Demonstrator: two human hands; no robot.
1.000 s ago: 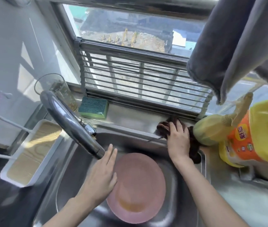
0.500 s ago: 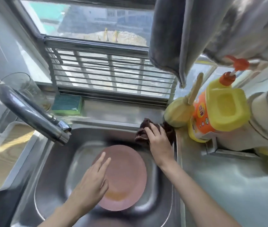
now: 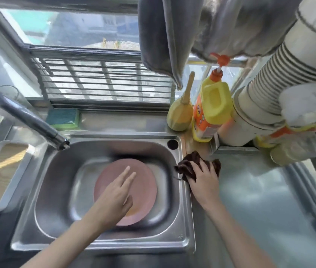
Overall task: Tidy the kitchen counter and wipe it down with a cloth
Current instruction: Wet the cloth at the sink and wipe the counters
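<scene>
At right of the sink, on the steel counter: right hand laid palm-down over a dark brown cloth, fingers spread and pressing the bunched fabric flat against the surface just beside the sink rim. Grip state: not clenched, no pinch visible; cloth held by downward pressure, apparently to keep contact with the counter during a wiping stroke. Cloth position: on the counter, touching the rim, folds protruding past the fingertips toward the back wall. Over the basin: left hand released, fingers straight, holding nothing, hovering above or lightly touching a pink plate lying flat on the basin floor; contact cannot be determined. Likely purpose: idle, kept clear of the wiped zone. Behind the wiped area, grouped against the back corner: yellow detergent bottle with orange pump, yellow brush with wooden handle, stack of paper cups; presumably kept there to leave the front of the counter free. On the ledge behind the sink: green sponge. At far left: faucet angled over the basin, white tray beside it. Judged stage: wiping under way on the right section; plate not yet dealt with.
</scene>
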